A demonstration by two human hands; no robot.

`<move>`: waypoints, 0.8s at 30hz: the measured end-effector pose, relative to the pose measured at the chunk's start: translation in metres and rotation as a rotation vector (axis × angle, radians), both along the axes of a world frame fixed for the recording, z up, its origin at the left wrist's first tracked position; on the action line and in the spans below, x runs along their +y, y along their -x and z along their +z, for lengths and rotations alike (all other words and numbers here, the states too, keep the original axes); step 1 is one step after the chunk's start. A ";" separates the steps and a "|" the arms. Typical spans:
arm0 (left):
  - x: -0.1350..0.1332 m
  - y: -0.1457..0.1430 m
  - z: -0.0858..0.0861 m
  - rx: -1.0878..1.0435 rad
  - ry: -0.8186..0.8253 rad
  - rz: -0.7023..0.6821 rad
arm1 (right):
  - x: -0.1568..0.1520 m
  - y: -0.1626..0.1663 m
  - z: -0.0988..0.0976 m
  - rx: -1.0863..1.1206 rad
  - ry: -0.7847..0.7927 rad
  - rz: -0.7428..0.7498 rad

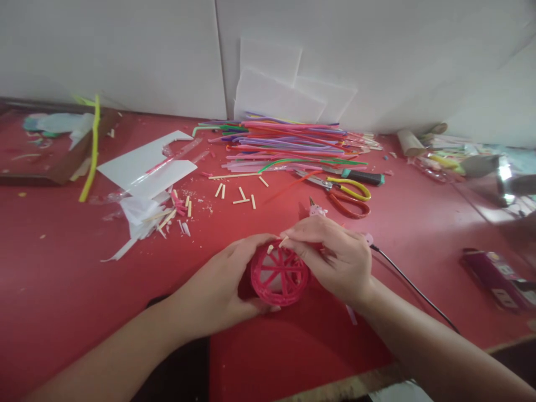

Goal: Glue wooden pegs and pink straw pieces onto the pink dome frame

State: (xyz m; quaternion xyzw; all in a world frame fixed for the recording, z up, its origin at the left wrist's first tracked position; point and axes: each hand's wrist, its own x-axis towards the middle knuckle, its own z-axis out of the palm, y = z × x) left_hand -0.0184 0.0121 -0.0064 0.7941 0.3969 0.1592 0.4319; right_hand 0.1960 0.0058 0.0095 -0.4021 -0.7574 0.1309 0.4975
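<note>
Both bare forearms enter from the near edge and converge at the centre. Left hand (226, 285): palm turned rightward, fingers curled around a red wheel (280, 276), thumb at its near rim. Right hand (335, 259): back upward, wrist bent leftward, thumb and forefinger pinched on a small stick (283, 241) at the wheel's far rim, remaining fingers folded.

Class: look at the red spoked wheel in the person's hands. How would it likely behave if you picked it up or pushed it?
Probably light: the red spoked wheel is an open lattice, cupped easily in the left hand. Likely fragile, since its spokes look thin, so squeezing may bend it. Being round, it could roll if stood on edge.
</note>
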 end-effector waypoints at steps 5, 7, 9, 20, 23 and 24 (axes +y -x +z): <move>0.001 0.000 -0.002 -0.008 -0.016 -0.003 | 0.000 0.000 0.000 -0.001 -0.011 0.019; 0.001 0.000 -0.003 -0.009 -0.019 -0.004 | 0.000 0.000 0.000 -0.004 -0.012 0.025; 0.000 0.000 -0.002 -0.005 -0.015 -0.001 | 0.000 0.000 -0.001 -0.009 -0.016 0.026; 0.001 -0.001 -0.001 -0.002 -0.007 0.003 | 0.000 -0.001 0.000 -0.029 -0.010 0.025; 0.001 0.000 -0.001 0.002 -0.001 0.003 | 0.000 -0.001 0.000 -0.021 -0.021 0.034; 0.000 0.000 0.000 0.002 -0.001 0.005 | 0.000 0.000 0.000 -0.020 -0.024 0.036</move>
